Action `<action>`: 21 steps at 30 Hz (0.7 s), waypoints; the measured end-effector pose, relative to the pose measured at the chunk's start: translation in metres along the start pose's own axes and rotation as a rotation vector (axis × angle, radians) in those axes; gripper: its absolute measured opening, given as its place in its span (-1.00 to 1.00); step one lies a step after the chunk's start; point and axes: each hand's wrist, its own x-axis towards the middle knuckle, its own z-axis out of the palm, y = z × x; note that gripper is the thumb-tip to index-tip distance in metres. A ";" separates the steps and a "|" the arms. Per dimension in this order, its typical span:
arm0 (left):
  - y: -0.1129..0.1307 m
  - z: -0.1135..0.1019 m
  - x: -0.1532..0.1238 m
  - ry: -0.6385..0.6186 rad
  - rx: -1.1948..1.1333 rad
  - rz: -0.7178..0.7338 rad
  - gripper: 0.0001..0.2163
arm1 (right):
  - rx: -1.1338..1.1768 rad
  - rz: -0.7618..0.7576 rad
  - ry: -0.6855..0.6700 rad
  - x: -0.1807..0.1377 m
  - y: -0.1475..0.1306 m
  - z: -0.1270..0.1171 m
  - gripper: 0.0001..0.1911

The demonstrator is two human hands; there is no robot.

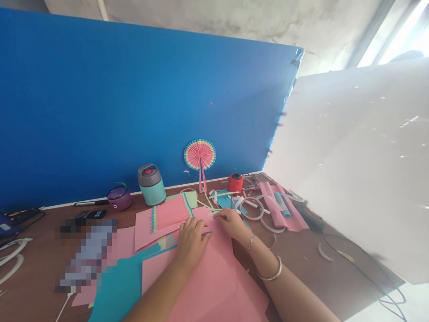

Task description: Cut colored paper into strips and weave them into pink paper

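Note:
My left hand (192, 239) lies flat over a pink paper sheet (214, 281), fingers spread and thumb apart. To its right, my right hand (230, 223) is closed in a pinch at the sheet's far edge, near thin pale strips. What its fingertips hold is too small to make out. Beyond my left hand is a folded pink paper piece (170, 214) with blue and yellow edging, resting on other pink paper. A teal sheet (117, 281) shows under the pink one on the left. A round pleated paper fan (200, 155) stands against the blue panel.
A teal flask (152, 185) and a purple cup (119, 198) stand by the blue panel (134, 103). Near the back right are a red container (235, 183), a white tape ring (252, 209) and crumpled pink paper (283, 208). A cable (355, 264) crosses the right side.

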 end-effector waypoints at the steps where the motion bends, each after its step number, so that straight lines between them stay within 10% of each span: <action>1: 0.001 0.000 0.000 -0.014 0.024 0.014 -0.94 | -0.048 -0.029 -0.007 0.000 0.001 0.001 -0.71; 21: 0.028 -0.009 -0.012 -0.279 0.249 0.080 -0.66 | -0.620 0.013 0.201 0.020 -0.007 -0.010 -0.61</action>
